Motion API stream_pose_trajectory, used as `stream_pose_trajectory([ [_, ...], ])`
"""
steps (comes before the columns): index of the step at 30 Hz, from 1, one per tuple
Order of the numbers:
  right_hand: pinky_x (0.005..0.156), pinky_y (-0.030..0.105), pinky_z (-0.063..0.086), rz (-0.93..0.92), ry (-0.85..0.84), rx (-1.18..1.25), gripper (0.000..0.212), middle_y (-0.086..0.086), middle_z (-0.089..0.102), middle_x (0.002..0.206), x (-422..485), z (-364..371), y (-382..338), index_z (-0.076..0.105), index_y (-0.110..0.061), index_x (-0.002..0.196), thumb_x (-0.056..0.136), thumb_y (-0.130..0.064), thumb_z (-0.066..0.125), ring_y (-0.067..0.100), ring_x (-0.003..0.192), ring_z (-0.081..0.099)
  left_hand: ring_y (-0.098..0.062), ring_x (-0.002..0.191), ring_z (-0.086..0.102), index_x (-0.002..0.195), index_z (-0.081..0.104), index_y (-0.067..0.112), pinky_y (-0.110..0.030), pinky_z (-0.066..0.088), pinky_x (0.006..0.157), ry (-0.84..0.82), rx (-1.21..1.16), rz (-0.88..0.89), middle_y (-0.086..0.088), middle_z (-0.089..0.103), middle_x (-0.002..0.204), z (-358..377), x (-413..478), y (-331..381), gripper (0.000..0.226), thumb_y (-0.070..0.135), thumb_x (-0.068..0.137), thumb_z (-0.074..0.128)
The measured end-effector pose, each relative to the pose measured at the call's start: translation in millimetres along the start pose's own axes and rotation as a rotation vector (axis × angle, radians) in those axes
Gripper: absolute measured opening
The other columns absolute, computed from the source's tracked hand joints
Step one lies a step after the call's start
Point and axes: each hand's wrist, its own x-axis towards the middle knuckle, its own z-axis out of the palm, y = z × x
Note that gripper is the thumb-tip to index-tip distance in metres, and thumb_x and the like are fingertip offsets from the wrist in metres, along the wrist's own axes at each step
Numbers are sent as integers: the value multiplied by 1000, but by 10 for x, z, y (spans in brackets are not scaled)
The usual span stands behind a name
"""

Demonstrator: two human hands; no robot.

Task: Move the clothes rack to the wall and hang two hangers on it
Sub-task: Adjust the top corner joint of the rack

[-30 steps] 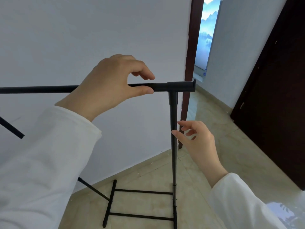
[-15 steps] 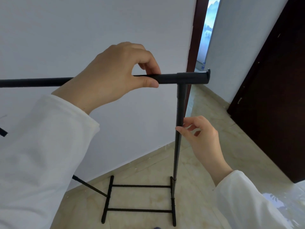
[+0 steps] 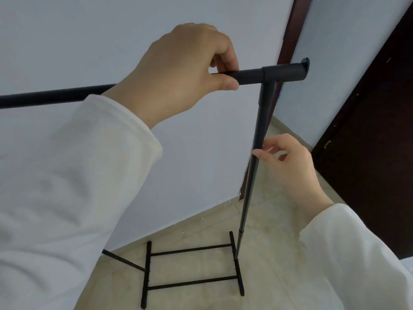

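Head view: we're holding the rack (image 3: 263,121) with both hands, next to the wall (image 3: 67,41).

We're gripping the top bar with our left hand (image 3: 178,70), thumb and fingers closed around it just left of the T-joint. Our right hand (image 3: 288,166) is pinching the upright post lower down, fingertips touching it, loosely curled. The rack's base is sitting on the floor (image 3: 279,253), close to the wall and near a dark door (image 3: 368,153). White sleeves are covering both arms.
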Motion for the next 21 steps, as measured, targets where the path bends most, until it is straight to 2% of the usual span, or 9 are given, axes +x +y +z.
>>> stream_pose_trajectory([
  [2, 62, 0, 37, -2, -3, 7, 13, -18, 55, 80, 116, 50, -7, 66, -25, 89, 76, -26, 67, -8, 72, 51, -8, 95, 49, 95, 65, 27, -29, 39, 83, 25, 2, -17, 12, 52, 93, -7, 53, -73, 17, 36, 81, 61],
  [6, 60, -1, 37, -4, -27, 12, 13, -21, 53, 79, 323, 137, -41, 63, -27, 90, 77, -28, 67, -4, 74, 51, -7, 94, 50, 97, 65, 26, -29, 40, 85, 44, 29, -43, 12, 53, 93, -25, 141, -191, 20, 37, 81, 60],
  [11, 59, -1, 37, -33, -62, 53, 14, -20, 54, 76, 574, 221, -2, 62, -27, 89, 77, -27, 68, -14, 66, 50, -9, 96, 53, 95, 66, 27, -31, 42, 86, 65, 42, -100, 13, 52, 91, -10, 261, -282, 18, 36, 81, 61],
  [16, 63, 7, 39, -56, -112, 70, 16, -17, 56, 79, 868, 236, 89, 62, -25, 93, 78, -27, 67, 0, 72, 53, -12, 98, 55, 93, 66, 27, -39, 45, 91, 24, 60, -165, 12, 55, 92, 36, 459, -269, 16, 35, 80, 62],
  [21, 65, 11, 37, -70, -170, 91, 17, -13, 56, 82, 1154, 219, 203, 63, -21, 95, 79, -26, 65, 2, 76, 53, -11, 99, 54, 91, 65, 29, -34, 43, 86, 28, 83, -231, 11, 54, 92, 165, 685, -246, 14, 36, 80, 62],
])
